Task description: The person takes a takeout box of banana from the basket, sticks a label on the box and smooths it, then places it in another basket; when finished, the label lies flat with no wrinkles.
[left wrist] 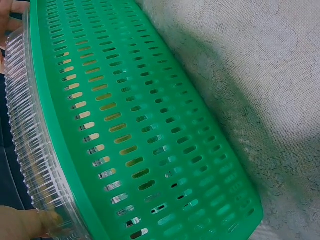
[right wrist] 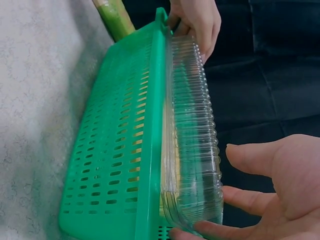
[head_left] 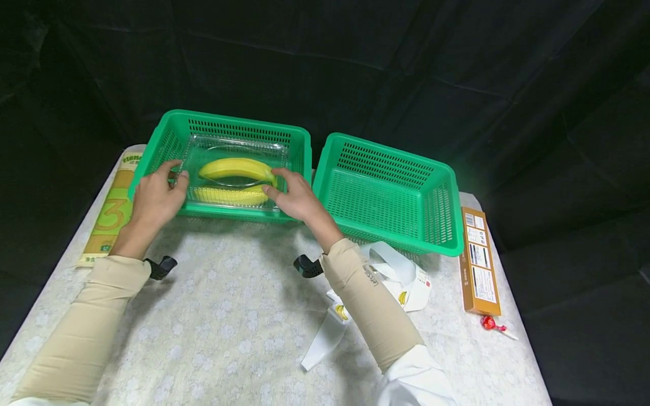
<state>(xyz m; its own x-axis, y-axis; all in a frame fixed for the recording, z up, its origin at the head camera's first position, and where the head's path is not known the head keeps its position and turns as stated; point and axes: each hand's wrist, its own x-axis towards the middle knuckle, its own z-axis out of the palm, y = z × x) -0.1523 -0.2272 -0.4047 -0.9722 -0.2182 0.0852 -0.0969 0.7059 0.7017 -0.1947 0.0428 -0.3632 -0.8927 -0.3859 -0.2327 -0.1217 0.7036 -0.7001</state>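
Black cloth point(head_left: 325, 62) backs the patterned tablecloth point(head_left: 228, 316). I see bananas point(head_left: 236, 168) through a ribbed clear container point(right wrist: 195, 130) in the left green basket point(head_left: 228, 213); my right hand point(head_left: 297, 196), fingers spread, touches one end, my left hand point(head_left: 156, 197) the other, its grip unclear.

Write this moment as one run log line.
clear container: rises above rim of left basket | bananas: two, seen through it | left hand: at container's left end | right hand: touching right end

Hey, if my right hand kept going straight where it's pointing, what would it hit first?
Most likely the clear plastic container: your right hand's fingertips seem to touch its end in the right wrist view. The upper banana lies beyond, though its depth is unclear.
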